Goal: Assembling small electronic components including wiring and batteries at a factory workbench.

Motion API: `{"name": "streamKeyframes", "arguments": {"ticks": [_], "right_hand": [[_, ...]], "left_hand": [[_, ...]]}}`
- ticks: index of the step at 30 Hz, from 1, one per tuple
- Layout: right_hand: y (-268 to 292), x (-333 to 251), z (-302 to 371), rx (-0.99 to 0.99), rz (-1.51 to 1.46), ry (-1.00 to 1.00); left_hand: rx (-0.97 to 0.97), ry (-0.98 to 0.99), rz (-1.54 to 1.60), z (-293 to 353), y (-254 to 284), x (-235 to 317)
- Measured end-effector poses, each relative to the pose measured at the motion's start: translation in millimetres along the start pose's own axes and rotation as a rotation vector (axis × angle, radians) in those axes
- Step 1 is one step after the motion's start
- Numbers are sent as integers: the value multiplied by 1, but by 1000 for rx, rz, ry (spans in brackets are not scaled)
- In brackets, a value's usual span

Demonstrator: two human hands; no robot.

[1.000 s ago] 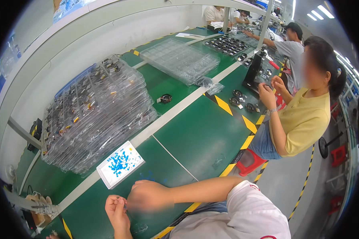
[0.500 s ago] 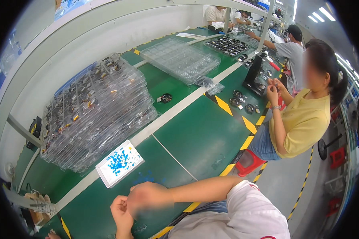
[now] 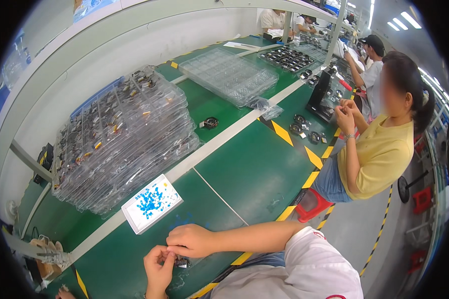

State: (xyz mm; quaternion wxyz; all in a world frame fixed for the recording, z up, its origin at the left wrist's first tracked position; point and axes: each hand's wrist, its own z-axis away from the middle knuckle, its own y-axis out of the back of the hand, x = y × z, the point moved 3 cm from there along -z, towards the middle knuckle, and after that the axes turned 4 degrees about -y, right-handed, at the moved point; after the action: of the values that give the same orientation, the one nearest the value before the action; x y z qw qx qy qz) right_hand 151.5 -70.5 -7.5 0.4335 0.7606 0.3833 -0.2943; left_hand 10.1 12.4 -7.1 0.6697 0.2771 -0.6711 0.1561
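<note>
My left hand (image 3: pixel 159 266) and my right hand (image 3: pixel 192 240) meet fingertip to fingertip over the green bench, both pinched closed. Whatever sits between the fingers is too small or hidden to name. Just under them, partly covered by the fingers, shows a small dark electronic part (image 3: pixel 183 262) with shiny bits; I cannot tell if it is held or lies on the bench. Beyond my hands stands a shallow white box (image 3: pixel 139 226) with many small blue pieces (image 3: pixel 152 202) in it.
Stacked clear plastic trays (image 3: pixel 129 144) full of small parts rise at the left. Flatter clear trays (image 3: pixel 229 74) lie farther back. A round black part (image 3: pixel 211 122) rests between them. A co-worker in a yellow top (image 3: pixel 384 144) sits at right by a black stand (image 3: pixel 320 94).
My right hand has shifted slightly, and the dark part beneath the fingers now shows. The view has moved a little. A far co-worker's arm is raised.
</note>
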Motion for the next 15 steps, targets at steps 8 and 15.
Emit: {"name": "streamKeyframes", "arguments": {"ticks": [8, 15], "right_hand": [[-3, 3, 2, -63, 139, -2], [-1, -1, 0, -158, 144, -26]], "left_hand": [[-24, 24, 34, 1, -3, 1], [-17, 4, 52, 2, -3, -2]]}}
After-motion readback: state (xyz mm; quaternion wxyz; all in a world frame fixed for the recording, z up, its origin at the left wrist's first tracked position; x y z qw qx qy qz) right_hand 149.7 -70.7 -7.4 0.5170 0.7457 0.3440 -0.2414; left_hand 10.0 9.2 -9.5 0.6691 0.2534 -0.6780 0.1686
